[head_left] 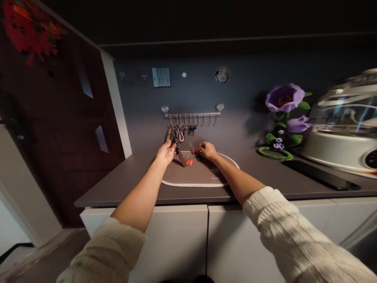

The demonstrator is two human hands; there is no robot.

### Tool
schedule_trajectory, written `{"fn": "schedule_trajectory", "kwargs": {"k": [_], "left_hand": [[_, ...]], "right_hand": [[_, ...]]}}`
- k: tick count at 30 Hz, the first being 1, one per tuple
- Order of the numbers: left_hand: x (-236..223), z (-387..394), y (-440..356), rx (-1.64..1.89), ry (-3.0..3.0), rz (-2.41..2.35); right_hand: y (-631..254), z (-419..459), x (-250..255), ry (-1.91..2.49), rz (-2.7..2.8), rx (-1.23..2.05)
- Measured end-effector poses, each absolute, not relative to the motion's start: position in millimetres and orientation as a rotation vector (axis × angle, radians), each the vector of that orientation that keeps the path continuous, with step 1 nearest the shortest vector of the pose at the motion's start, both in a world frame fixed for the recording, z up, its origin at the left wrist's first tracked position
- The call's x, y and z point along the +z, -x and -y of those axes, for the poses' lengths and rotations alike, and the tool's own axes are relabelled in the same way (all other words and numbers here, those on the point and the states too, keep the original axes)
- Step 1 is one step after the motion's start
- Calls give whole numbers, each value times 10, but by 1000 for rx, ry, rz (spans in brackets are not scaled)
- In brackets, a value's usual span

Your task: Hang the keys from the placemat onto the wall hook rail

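Observation:
My left hand (166,153) is closed in a pinch on a key ring. From it hangs a bunch of keys with a long brown key fob (182,159), just above the mat. My right hand (208,150) has its fingers curled together beside a small red item (194,151); whether they grip it is too small to tell. An orange-red square tag (189,162) lies on the brown mat (203,177) between the hands. Above, a clear hook rail (193,115) carries several key bunches on its left half, including one with a pink carabiner (181,136).
Purple crocheted flowers (284,98) with a green ring base stand at the right. A black phone (319,174) lies on the counter (123,184) before a cream appliance (338,145) with a clear top. A wall switch (161,77) is above the rail; a dark door is at left.

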State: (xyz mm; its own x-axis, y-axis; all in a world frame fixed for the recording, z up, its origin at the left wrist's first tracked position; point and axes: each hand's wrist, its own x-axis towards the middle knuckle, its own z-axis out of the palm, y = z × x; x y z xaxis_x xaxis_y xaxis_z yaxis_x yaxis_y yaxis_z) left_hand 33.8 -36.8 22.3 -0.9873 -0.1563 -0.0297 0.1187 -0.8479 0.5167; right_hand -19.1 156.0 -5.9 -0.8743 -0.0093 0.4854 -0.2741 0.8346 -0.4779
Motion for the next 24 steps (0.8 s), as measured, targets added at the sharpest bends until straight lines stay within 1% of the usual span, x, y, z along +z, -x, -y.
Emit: {"fn": "schedule_trajectory", "kwargs": {"k": [7, 14, 24], "left_hand": [[228, 355, -331, -2887, -150, 807], [219, 335, -325, -2882, -104, 840], [206, 336, -317, -2881, -82, 861]], "right_hand": [[430, -1517, -124, -257, 2622, 698], [473, -1557, -155, -297, 2682, 611], [405, -1640, -146, -245, 2618, 656]]}}
